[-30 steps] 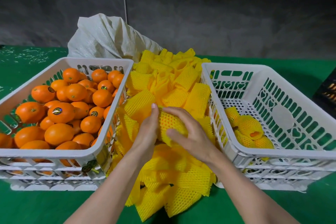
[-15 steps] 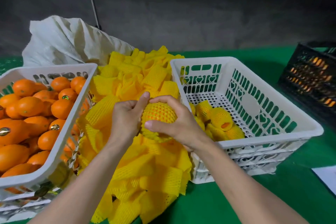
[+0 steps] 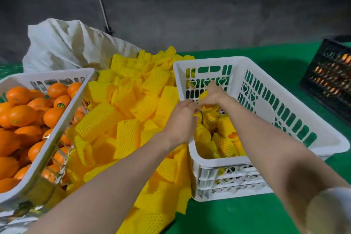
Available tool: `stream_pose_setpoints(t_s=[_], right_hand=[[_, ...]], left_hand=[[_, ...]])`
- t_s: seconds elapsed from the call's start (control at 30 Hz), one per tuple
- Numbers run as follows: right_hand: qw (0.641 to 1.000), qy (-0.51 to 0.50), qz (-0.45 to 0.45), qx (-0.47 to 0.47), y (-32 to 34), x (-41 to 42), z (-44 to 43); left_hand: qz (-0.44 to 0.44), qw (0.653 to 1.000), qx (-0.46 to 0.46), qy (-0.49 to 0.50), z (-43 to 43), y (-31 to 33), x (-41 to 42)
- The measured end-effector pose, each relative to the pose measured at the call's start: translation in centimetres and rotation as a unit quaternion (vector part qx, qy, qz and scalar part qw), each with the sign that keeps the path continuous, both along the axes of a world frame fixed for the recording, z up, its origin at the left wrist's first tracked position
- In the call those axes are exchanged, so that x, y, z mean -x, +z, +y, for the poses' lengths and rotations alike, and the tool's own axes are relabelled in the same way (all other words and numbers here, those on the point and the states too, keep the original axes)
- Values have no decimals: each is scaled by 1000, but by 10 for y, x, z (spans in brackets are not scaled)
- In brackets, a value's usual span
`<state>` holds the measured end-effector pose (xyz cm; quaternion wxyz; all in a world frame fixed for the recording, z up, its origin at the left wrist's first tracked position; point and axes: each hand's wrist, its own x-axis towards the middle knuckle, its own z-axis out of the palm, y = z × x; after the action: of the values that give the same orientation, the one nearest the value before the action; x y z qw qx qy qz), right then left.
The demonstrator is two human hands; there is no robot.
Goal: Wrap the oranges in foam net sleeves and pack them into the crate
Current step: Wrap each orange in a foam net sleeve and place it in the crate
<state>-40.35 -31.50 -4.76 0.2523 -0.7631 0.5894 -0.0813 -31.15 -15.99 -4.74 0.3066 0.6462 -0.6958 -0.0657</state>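
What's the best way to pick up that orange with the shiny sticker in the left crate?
From above, fingers around its upper curve. The orange lies on top of the heap in its crate, top bare, but neighbours press against its sides, so a grip lower down probably won't fit.

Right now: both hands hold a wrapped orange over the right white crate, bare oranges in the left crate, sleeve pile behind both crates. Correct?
One error: the sleeve pile lies between the two crates, not behind them, per the head view. The rest holds: left hand and right hand hold the wrapped orange over the right crate; bare oranges fill the left crate.
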Motion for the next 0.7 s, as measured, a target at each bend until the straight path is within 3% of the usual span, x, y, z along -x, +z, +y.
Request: stream_pose_setpoints(t_s=[0.13, 0.27, 0.33, 0.43, 0.57, 0.63, 0.7], right_hand=[[996, 38, 72, 41, -30, -10, -18], [989, 84, 119, -24, -46, -16, -17], [990, 66, 121, 19, -37, -18, -11], [984, 62, -34, 163, -7, -28, 4], [922, 129, -233, 283, 36, -48, 55], [905, 217, -251, 266, 50, -59, 89], [904, 317, -187, 219, 55, -70, 120]], left_hand=[[21, 1000, 14, 7, 4, -4, -2], [66, 998, 20, 11, 8, -4, 0], [86, 996, 29, 5, 13, -3, -1], [122, 992, 39, -12, 28, -2, -6], [166, 983, 46, 56, 50, 0, -31], [175, 977, 47, 109, 59, 5, -53], [182, 970, 53, 153, 71, 11, -77]])
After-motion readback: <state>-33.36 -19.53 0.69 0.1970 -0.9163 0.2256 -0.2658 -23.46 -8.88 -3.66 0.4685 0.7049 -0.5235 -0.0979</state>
